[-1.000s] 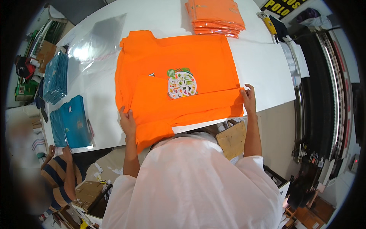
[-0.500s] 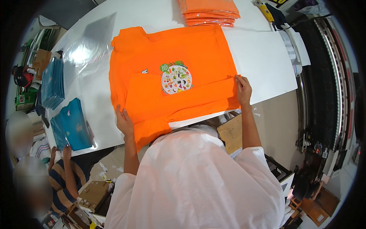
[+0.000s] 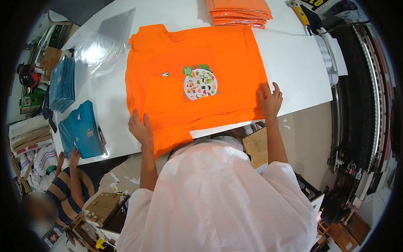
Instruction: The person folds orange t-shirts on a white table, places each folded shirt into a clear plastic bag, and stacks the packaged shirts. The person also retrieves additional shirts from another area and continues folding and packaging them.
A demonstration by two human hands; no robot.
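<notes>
An orange T-shirt (image 3: pixel 168 50) lies spread on the white table in front of me, its near part folded over and one part hanging past the near edge. A round print of vegetables (image 3: pixel 200 84) shows near its middle. My left hand (image 3: pixel 141 130) rests at the shirt's left near edge, thumb and fingers apart. At the right edge, my right hand (image 3: pixel 270 101) is open, its fingers spread and touching or just above the cloth. I cannot make out any cloth gripped in either hand.
Bagged orange shirts (image 3: pixel 239 12) are stacked at the far side of the white table (image 3: pixel 294 71). Clear plastic bags (image 3: pixel 103 50) lie left, beside a stack of bagged blue shirts (image 3: pixel 63 84). A co-worker's hands (image 3: pixel 73 157) touch another bagged blue shirt (image 3: pixel 82 130).
My right hand has let go of the folded edge and spread its fingers. The fold now lies flatter. My left hand stays by the left edge with its thumb lifted away; the view has shifted slightly.
</notes>
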